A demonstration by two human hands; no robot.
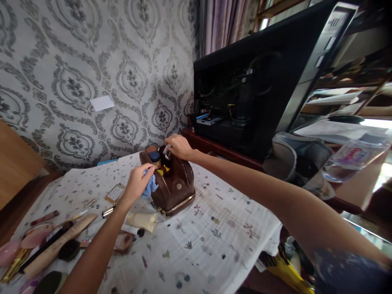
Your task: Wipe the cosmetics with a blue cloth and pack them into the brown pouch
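A brown leather cosmetic bag (176, 185) stands open on the cloth-covered table (214, 241), with small jars showing inside. My left hand (138, 179) is closed on a light blue cloth (150, 187) at the bag's near edge. My right hand (178, 147) is over the bag's open top, fingers pinched on a small pale object (167, 150) that I cannot make out. A cream tube (142, 221) lies just in front of the bag.
Brushes (50, 245), a pink puff (33, 235), compacts and a glittery case (114, 193) lie scattered at the left. A black open case or machine (245, 94) stands behind on a wooden ledge. A plastic bottle (355, 157) and bags lie at the right.
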